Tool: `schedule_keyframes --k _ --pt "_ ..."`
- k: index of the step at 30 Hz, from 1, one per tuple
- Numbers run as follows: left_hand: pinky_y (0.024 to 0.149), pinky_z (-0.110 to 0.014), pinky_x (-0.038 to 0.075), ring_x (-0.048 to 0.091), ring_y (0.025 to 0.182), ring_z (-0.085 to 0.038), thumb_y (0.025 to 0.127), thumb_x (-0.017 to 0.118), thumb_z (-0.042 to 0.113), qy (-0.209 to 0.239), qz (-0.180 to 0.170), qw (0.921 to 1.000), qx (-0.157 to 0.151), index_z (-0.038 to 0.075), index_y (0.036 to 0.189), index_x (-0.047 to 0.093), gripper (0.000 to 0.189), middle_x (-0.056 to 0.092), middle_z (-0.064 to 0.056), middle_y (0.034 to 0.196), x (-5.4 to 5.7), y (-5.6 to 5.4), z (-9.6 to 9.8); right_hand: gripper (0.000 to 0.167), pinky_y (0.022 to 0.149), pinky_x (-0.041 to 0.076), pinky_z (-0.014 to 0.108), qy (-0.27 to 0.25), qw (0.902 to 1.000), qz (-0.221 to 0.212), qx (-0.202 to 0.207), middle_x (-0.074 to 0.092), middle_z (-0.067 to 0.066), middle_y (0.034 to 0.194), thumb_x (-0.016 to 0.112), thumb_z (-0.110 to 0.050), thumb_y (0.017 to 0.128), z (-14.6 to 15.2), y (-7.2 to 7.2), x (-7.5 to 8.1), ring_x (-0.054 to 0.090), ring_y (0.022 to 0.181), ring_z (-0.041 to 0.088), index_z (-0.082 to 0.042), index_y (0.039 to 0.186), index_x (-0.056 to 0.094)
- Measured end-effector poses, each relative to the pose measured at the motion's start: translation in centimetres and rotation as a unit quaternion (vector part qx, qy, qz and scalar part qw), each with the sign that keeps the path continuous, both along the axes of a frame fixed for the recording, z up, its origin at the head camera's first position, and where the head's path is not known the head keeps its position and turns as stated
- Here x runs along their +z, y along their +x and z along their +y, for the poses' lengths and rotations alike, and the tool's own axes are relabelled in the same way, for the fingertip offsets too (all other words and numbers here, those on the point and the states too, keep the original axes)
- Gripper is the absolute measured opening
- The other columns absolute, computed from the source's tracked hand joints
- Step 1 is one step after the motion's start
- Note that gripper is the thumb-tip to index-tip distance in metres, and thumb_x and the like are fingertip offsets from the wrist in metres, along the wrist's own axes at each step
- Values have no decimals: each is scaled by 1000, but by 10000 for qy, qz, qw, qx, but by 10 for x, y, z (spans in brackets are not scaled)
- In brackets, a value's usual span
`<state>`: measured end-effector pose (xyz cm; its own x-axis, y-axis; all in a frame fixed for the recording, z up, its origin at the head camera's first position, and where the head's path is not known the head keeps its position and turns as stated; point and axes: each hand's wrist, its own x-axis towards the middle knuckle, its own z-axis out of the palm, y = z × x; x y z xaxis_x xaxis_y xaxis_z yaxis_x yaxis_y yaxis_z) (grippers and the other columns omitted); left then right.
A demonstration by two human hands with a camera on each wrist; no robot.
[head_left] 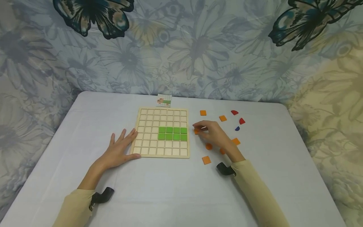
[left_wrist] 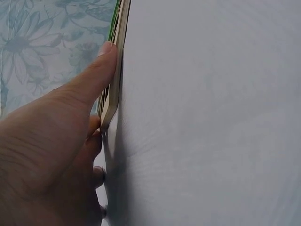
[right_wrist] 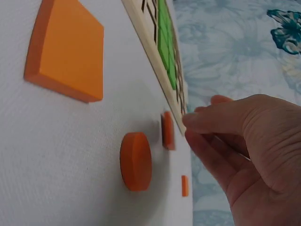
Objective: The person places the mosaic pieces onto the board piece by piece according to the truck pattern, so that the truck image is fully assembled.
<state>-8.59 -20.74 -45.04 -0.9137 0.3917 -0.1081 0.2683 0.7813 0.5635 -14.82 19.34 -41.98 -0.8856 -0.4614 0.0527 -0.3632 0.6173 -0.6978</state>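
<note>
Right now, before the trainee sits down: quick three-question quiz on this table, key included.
1. How many green squares sit in the grid board?
2. True or false: the left hand is holding an orange disc.
3. Which item is just beyond the board's far edge? A) a blue piece; B) a small printed card; C) a red piece.

Key:
1. Eight, in two rows of four.
2. False; its fingers touch the board's left edge.
3. B.

The left sleeve (head_left: 74, 206) and right sleeve (head_left: 256, 192) are pale yellow; each cuff (head_left: 83, 193) bears a black piece (head_left: 103, 195) (bent, like a short pipe).
</note>
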Motion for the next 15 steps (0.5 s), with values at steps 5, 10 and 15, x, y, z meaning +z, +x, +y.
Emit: schedule_keyframes --k 5,10,15 --pt "111 -63 -17 -1 149 -41 80 71 58 32 -7 10000 -8 8 156 23 103 15 -9 163 -2 0 1 36 97 50 42 320 9994 -86 -49 68 9 120 72 2 86 -2 0 0 63 111 26 -2 121 67" --pt "111 -63 -16 0 149 -40 81 71 58 37 81 10000 1 9 156 23 102 16 -8 163 -3 0 0 36 98 49 43 424 9989 -125 -147 69 8 118 72 3 86 2 -4 -4 63 111 26 -3 121 67" --pt "112 -63 -16 0 149 -40 81 71 58 24 110 9999 4 10 156 23 102 16 -8 163 -3 -1 -1 37 98 49 42 471 9986 -185 -132 68 9 119 70 4 86 2 -9 -6 63 111 24 -2 122 66"
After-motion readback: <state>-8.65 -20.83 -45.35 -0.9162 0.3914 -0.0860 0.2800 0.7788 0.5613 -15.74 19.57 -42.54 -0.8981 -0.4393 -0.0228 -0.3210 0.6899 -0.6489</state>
